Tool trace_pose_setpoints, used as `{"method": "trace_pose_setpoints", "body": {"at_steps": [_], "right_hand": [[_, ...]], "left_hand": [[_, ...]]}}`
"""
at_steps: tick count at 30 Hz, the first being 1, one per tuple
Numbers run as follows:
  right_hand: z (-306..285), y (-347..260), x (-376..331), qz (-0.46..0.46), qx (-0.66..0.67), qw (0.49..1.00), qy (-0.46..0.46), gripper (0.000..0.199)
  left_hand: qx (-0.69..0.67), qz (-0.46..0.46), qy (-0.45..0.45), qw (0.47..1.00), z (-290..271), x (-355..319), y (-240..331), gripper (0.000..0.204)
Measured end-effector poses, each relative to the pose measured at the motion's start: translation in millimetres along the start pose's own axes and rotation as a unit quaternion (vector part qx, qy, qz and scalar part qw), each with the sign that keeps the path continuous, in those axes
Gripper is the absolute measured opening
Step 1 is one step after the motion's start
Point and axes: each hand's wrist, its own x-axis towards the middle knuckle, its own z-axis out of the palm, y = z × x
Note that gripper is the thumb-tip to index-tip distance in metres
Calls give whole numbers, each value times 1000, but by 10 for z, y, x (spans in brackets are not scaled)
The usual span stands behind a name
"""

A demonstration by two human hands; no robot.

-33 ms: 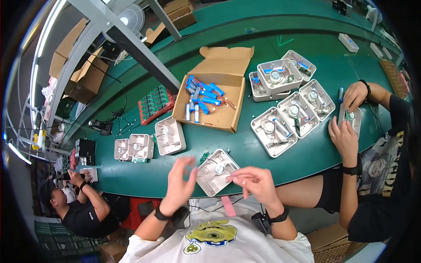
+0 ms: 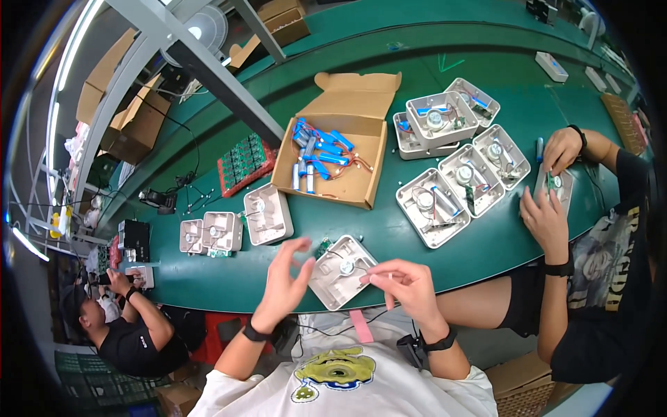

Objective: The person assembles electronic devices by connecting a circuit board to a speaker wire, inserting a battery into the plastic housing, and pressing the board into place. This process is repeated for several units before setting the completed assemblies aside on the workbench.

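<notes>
A light grey plastic housing [image 2: 331, 289] lies tilted on the table edge before me, its inside facing up. Inside sit a small round speaker [image 2: 347, 267] and thin wires. Against the housing's far left corner is a small green circuit board [image 2: 324, 245]. My left hand [image 2: 283, 286] hovers just left of the housing, thumb and fingers apart, holding nothing. On the other side, my right hand [image 2: 408, 286] has its thumb and fingertips pinched together at the housing's right corner. Whatever those fingertips hold is too small to make out.
An open cardboard box [image 2: 361, 191] of blue batteries stands beyond the housing. Similar housings [image 2: 434, 236] are grouped at right, with others [image 2: 267, 215] at left. Green boards fill a red tray [image 2: 243, 163]. Co-workers' hands [image 2: 545, 215] work at far right and far left.
My left hand has risen slightly, its fingers a little farther from the housing. My right fingertips have drawn closer together. The housing stays in place.
</notes>
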Motion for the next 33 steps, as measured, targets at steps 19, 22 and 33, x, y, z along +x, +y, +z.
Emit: {"method": "trace_pose_setpoints", "body": {"at_steps": [19,22,33], "right_hand": [[350,-140,149,-76,54,991,97,27],[450,-125,131,-82,20,991,99,29],[712,-160,97,-94,-38,977,189,9]], "left_hand": [[-230,-138,-160,950,126,92,-506,27],[-268,-145,-157,939,170,70,-609,25],[-302,-129,-281,902,66,369,-789,22]]}}
